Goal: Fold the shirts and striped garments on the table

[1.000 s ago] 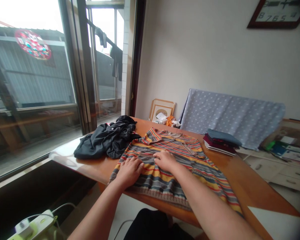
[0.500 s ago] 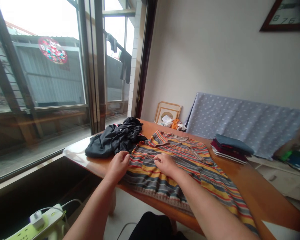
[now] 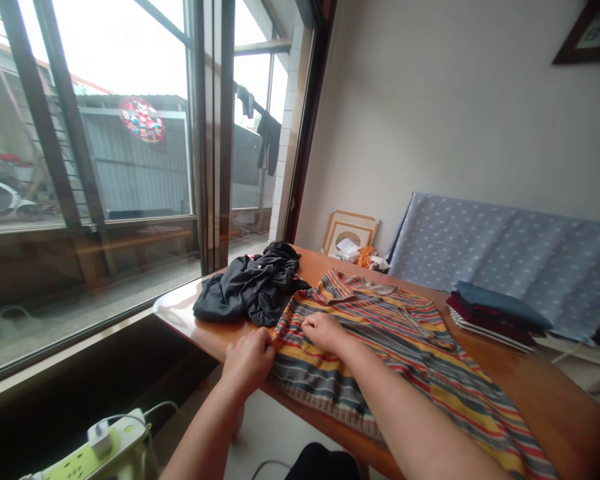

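Observation:
A short-sleeved shirt (image 3: 395,323) with grey, yellow, red and orange stripes lies spread on the wooden table, its ribbed hem along the near edge. My left hand (image 3: 250,358) is closed at the shirt's left side edge, gripping the cloth there. On the front of the shirt, just to the right, my right hand (image 3: 324,332) rests with its fingers curled into the fabric. The fingertips of both hands are mostly hidden. Beyond my left hand sits a crumpled heap of black clothing (image 3: 247,287), touching the shirt's left sleeve side.
Folded clothes (image 3: 495,313) are stacked at the table's right rear. The wooden table (image 3: 513,360) runs beneath everything. A power strip (image 3: 90,453) with a plug and cable is at lower left, below the window. Picture frames (image 3: 350,230) lean on the wall behind.
The view has swung left, so things sit further right. My left hand has come slightly nearer the table's front edge at the shirt's side; my right hand has shifted a little left across the cloth.

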Action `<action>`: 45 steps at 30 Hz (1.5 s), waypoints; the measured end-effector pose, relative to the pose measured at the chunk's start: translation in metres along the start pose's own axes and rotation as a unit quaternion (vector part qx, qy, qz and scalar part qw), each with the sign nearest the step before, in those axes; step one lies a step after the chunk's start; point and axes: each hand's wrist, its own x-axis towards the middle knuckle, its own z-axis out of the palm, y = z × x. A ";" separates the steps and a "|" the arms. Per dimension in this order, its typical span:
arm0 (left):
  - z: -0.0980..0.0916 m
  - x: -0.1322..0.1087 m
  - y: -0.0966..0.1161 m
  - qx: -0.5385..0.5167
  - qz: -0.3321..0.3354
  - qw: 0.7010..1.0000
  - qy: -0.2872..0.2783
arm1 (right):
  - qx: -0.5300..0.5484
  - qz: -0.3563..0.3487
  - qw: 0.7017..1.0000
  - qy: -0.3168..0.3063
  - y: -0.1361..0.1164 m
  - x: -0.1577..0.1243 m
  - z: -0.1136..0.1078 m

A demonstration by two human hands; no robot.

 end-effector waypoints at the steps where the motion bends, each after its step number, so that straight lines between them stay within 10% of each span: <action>1: 0.000 0.000 0.001 -0.006 0.000 1.000 0.007 | -0.001 0.000 1.000 -0.001 0.002 0.002 -0.001; 24: -0.001 0.001 0.011 0.065 -0.032 0.997 0.012 | 0.062 0.006 0.998 -0.014 0.054 -0.063 -0.042; 30: -0.001 -0.010 0.042 0.054 0.022 0.989 0.133 | 0.080 0.093 0.992 0.037 0.081 -0.105 -0.064; 36: 0.023 -0.033 0.109 -0.151 0.326 0.930 -0.085 | 0.109 0.162 0.981 0.012 0.102 -0.145 -0.082; 45: 0.041 -0.033 0.134 -0.111 0.372 0.911 -0.138 | 0.073 0.198 0.976 0.054 0.135 -0.195 -0.104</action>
